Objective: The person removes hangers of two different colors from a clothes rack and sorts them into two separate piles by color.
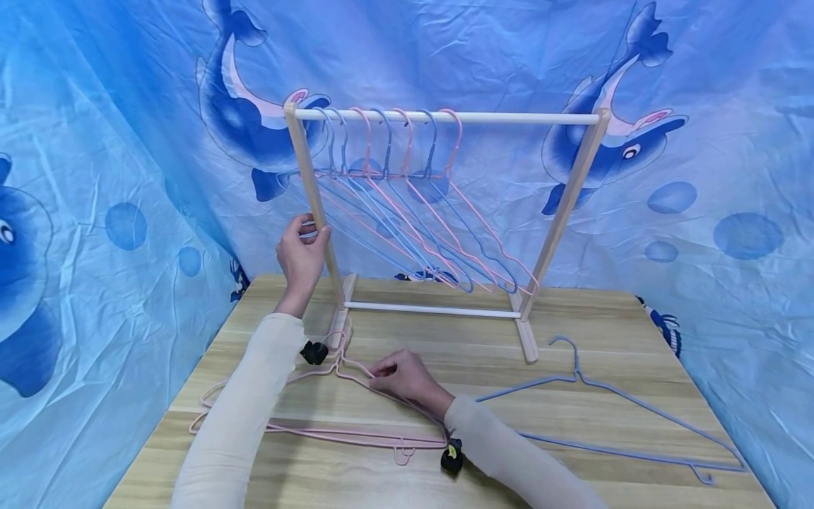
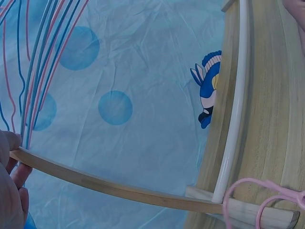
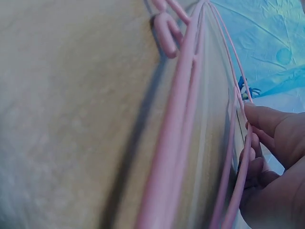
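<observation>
Grips wooden post [image 1: 306, 166] with left fingers [image 1: 299, 226], pinches pink hanger [image 3: 238, 193] with right fingers [image 1: 384, 363], apparently for pickup, likely needing a lift to rail [image 1: 509, 118].

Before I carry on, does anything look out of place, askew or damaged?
Nothing looks broken or spilled. The hangers on the rail are bunched toward its left end, leaving the right part bare, which looks lopsided. The pink hangers on the table overlap slightly out of line.

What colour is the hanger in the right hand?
Pink. The right wrist view shows the hanger best, close up, where the right hand pinches it.
</observation>
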Demonstrator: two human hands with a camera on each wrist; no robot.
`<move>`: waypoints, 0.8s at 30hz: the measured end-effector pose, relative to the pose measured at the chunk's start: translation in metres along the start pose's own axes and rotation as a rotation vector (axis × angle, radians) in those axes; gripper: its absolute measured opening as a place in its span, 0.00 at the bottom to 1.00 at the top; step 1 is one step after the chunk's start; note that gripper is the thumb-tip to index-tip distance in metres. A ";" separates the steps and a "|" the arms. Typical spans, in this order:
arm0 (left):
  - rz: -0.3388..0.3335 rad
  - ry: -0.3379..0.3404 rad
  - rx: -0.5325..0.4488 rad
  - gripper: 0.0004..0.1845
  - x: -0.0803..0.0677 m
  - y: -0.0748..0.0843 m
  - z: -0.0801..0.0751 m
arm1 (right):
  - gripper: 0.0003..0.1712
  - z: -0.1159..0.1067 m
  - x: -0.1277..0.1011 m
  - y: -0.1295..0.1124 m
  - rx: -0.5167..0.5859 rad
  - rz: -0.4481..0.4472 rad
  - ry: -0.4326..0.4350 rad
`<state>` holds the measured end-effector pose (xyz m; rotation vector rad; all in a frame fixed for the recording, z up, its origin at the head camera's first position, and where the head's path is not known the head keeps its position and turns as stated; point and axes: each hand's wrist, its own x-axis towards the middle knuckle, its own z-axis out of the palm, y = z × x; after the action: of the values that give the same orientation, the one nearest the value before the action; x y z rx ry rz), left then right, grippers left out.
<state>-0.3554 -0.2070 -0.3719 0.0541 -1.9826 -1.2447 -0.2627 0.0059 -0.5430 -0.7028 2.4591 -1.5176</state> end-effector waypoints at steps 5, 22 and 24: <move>0.005 -0.001 0.000 0.16 0.000 0.000 0.000 | 0.07 0.001 0.001 0.002 -0.030 -0.003 -0.004; -0.005 -0.002 0.004 0.17 0.000 0.000 0.001 | 0.17 -0.016 -0.006 0.002 0.328 0.163 -0.073; -0.003 -0.001 0.004 0.17 0.001 0.000 0.001 | 0.18 -0.021 -0.011 -0.001 0.340 0.165 -0.069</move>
<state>-0.3564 -0.2065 -0.3717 0.0587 -1.9866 -1.2424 -0.2610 0.0274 -0.5327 -0.4690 2.0756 -1.7506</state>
